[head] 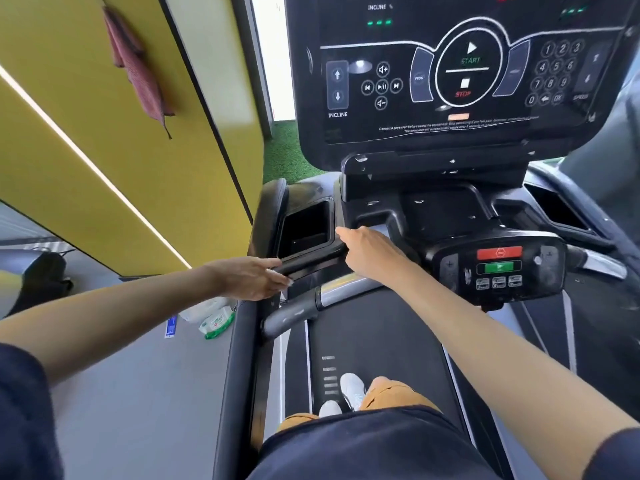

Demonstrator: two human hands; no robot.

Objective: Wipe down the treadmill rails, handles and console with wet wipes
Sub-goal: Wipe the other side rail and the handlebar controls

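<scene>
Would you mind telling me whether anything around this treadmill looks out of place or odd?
Only small things: the wet wipes pack lies on the floor left of the treadmill, next to a white bag, and pale smudges mark the lower control panel. Nothing looks spilled or broken.

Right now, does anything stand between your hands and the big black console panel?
Nothing visible does. The right hand and left hand are at the black cup-holder tray below the big black console panel; only open air lies between.
</scene>
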